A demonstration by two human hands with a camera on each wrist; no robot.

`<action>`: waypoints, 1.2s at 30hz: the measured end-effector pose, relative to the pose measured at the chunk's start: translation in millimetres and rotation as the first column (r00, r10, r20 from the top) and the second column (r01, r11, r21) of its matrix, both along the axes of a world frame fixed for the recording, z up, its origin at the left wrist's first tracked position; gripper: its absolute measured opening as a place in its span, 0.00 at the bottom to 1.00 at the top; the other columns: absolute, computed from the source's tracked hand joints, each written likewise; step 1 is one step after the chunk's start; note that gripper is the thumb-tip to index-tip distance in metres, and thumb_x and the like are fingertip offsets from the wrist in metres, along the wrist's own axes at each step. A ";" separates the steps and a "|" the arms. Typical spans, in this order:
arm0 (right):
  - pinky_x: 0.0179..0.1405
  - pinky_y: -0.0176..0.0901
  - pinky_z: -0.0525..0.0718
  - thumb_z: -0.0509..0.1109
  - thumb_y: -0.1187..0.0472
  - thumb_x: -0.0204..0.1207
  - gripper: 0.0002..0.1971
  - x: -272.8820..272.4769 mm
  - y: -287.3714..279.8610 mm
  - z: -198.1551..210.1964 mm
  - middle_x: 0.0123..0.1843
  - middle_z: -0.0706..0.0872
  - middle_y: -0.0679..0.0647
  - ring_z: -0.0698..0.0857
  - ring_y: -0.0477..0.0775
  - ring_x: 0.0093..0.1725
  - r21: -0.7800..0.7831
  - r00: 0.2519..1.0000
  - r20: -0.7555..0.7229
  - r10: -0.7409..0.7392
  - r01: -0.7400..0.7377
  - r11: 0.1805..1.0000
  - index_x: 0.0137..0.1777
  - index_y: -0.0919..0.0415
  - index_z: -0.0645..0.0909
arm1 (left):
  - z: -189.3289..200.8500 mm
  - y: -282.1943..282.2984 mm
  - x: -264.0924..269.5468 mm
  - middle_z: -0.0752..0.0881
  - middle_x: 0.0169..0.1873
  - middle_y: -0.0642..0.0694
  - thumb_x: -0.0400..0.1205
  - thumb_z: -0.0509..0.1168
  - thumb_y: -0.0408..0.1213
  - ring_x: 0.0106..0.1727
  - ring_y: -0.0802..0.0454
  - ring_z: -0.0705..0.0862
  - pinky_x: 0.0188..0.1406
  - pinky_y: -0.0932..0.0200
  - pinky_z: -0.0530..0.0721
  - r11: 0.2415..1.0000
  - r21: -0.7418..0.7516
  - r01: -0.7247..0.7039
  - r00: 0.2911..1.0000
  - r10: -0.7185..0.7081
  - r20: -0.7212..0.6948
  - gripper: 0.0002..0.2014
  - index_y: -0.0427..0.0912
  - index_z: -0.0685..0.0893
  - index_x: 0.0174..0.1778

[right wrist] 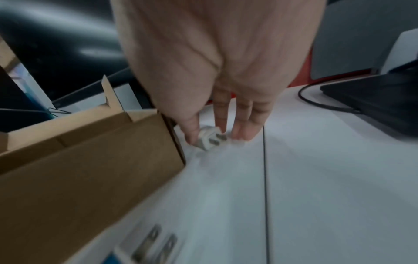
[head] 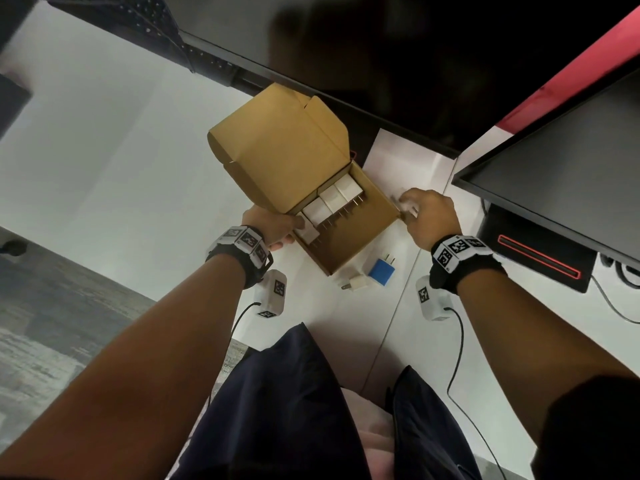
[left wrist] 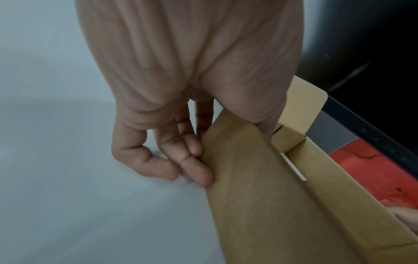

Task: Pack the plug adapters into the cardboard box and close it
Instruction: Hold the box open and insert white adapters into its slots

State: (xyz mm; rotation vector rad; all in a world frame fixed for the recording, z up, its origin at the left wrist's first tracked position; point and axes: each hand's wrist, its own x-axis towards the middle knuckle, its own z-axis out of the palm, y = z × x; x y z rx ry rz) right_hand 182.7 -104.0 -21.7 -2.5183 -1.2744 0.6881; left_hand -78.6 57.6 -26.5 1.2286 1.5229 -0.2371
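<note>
The brown cardboard box (head: 349,244) stands open on the white table, its lid (head: 277,150) tilted up at the back left. Several white plug adapters (head: 330,199) stand in a row inside along the left wall. My left hand (head: 287,230) grips that wall (left wrist: 248,178), fingers (left wrist: 199,171) outside and thumb over the rim. Just right of the box, my right hand (head: 407,207) pinches a small white adapter (right wrist: 210,141) that is on the table, between thumb and forefinger (right wrist: 222,128). A blue adapter (head: 382,271) and another white adapter (head: 356,282) lie in front of the box.
A black monitor (head: 554,168) with a red-striped base (head: 536,258) stands at the right. Another dark screen (head: 381,64) runs along the back. Thin black cables (head: 460,358) trail from my wrists over the table (head: 121,168). A seam (right wrist: 265,196) crosses the table.
</note>
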 end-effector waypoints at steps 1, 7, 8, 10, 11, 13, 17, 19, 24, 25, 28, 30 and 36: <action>0.52 0.49 0.85 0.76 0.63 0.77 0.09 -2.6 -3.2 -0.9 0.52 0.91 0.62 0.88 0.66 0.51 -0.015 0.999 0.027 -0.028 0.028 0.999 0.56 0.59 0.85 | 1.2 0.2 0.0 0.93 0.35 0.43 0.76 0.80 0.42 0.16 0.61 0.84 0.19 0.66 0.80 1.000 0.003 -0.001 1.000 0.001 0.000 0.19 0.37 0.90 0.59; 0.46 0.47 0.86 0.78 0.64 0.74 0.08 -15.9 -18.2 0.5 0.48 0.89 0.61 0.88 0.64 0.46 0.089 0.961 0.027 -0.275 0.272 0.958 0.49 0.63 0.82 | 2.7 -0.1 0.0 0.93 0.34 0.44 0.76 0.79 0.41 0.27 0.55 0.89 0.28 0.60 0.85 1.000 0.009 0.000 1.000 0.000 0.011 0.15 0.38 0.91 0.55; 0.44 0.46 0.86 0.78 0.64 0.72 0.09 -18.3 -18.4 3.8 0.47 0.88 0.61 0.88 0.63 0.44 0.170 0.945 0.004 -0.328 0.322 0.931 0.49 0.63 0.82 | 2.7 -0.1 0.3 0.93 0.35 0.44 0.75 0.79 0.41 0.30 0.53 0.91 0.33 0.59 0.88 1.000 0.009 -0.003 1.000 0.003 0.014 0.15 0.38 0.91 0.55; 0.41 0.46 0.86 0.78 0.65 0.69 0.10 -25.8 -15.6 14.3 0.46 0.87 0.59 0.86 0.59 0.41 0.334 0.939 -0.024 -0.342 0.330 0.883 0.48 0.62 0.82 | 2.3 -0.3 0.5 0.94 0.37 0.43 0.75 0.79 0.41 0.35 0.51 0.92 0.38 0.57 0.90 1.000 0.003 -0.016 1.000 0.016 0.017 0.16 0.38 0.91 0.55; 0.40 0.45 0.86 0.78 0.65 0.69 0.10 -31.1 -12.4 20.5 0.46 0.87 0.58 0.86 0.56 0.40 0.383 0.954 -0.038 -0.299 0.290 0.877 0.48 0.61 0.82 | 2.4 -0.5 0.7 0.95 0.38 0.42 0.75 0.79 0.41 0.35 0.51 0.92 0.35 0.58 0.90 1.000 0.000 -0.019 1.000 0.019 0.016 0.16 0.38 0.90 0.56; 0.38 0.41 0.86 0.78 0.65 0.69 0.09 -44.3 -3.8 30.1 0.46 0.86 0.57 0.85 0.54 0.40 0.404 0.985 -0.057 -0.160 0.169 0.899 0.47 0.60 0.82 | 4.2 -0.3 0.6 0.95 0.39 0.42 0.75 0.79 0.42 0.31 0.52 0.90 0.27 0.60 0.86 1.000 -0.002 -0.014 1.000 0.014 0.013 0.17 0.37 0.91 0.56; 0.42 0.51 0.81 0.72 0.58 0.71 0.06 -62.3 11.1 30.2 0.39 0.82 0.52 0.79 0.61 0.46 0.163 0.990 0.123 0.073 -0.093 0.982 0.44 0.59 0.82 | 6.0 -0.7 0.9 0.95 0.38 0.42 0.76 0.78 0.43 0.29 0.52 0.89 0.22 0.63 0.82 1.000 0.006 -0.002 1.000 0.002 0.005 0.15 0.37 0.91 0.54; 0.42 0.51 0.76 0.71 0.56 0.72 0.05 -69.5 16.5 29.7 0.36 0.79 0.51 0.77 0.61 0.46 0.005 0.961 0.237 0.144 -0.149 0.989 0.43 0.57 0.80 | 6.3 -0.9 1.1 0.95 0.38 0.42 0.77 0.78 0.43 0.32 0.52 0.91 0.24 0.62 0.86 1.000 0.009 -0.016 1.000 0.016 0.008 0.14 0.38 0.90 0.53; 0.46 0.53 0.70 0.68 0.61 0.75 0.04 -86.5 28.0 29.2 0.34 0.76 0.50 0.77 0.60 0.51 -0.269 0.897 0.375 0.234 -0.136 0.953 0.41 0.51 0.77 | 5.6 -1.9 1.1 0.93 0.34 0.45 0.78 0.78 0.43 0.39 0.50 0.93 0.41 0.55 0.93 0.999 0.021 -0.027 0.999 0.026 0.022 0.10 0.42 0.86 0.46; 0.47 0.54 0.71 0.68 0.61 0.76 0.03 -88.5 30.9 29.8 0.34 0.77 0.51 0.77 0.60 0.51 -0.302 0.894 0.378 0.242 -0.129 0.945 0.43 0.51 0.79 | 5.7 -2.0 1.1 0.92 0.34 0.44 0.78 0.78 0.42 0.38 0.50 0.92 0.41 0.55 0.93 0.999 0.023 -0.026 0.999 0.026 0.022 0.10 0.42 0.86 0.46; 0.50 0.55 0.74 0.69 0.62 0.76 0.03 -93.1 37.9 32.0 0.34 0.77 0.52 0.79 0.60 0.52 -0.353 0.895 0.374 0.244 -0.106 0.930 0.45 0.53 0.82 | 5.8 -2.0 1.3 0.93 0.34 0.44 0.79 0.78 0.42 0.37 0.51 0.92 0.41 0.55 0.93 0.999 0.018 -0.029 0.999 0.028 0.016 0.11 0.40 0.88 0.50; 0.52 0.56 0.75 0.70 0.63 0.76 0.03 -94.6 39.5 32.2 0.34 0.78 0.53 0.79 0.60 0.54 -0.360 0.901 0.367 0.229 -0.089 0.929 0.45 0.54 0.83 | 5.3 -2.2 1.5 0.93 0.34 0.45 0.79 0.78 0.43 0.37 0.51 0.92 0.41 0.56 0.93 1.000 0.015 -0.027 1.000 0.027 0.014 0.12 0.39 0.90 0.52; 0.56 0.58 0.79 0.69 0.64 0.78 0.03 -98.9 38.9 31.6 0.49 0.83 0.58 0.78 0.63 0.59 -0.348 0.909 0.346 0.235 -0.108 0.931 0.47 0.59 0.85 | 3.1 -2.4 1.4 0.94 0.34 0.45 0.78 0.79 0.42 0.40 0.50 0.94 0.49 0.52 0.96 0.999 0.009 -0.051 0.999 0.051 0.015 0.15 0.38 0.91 0.56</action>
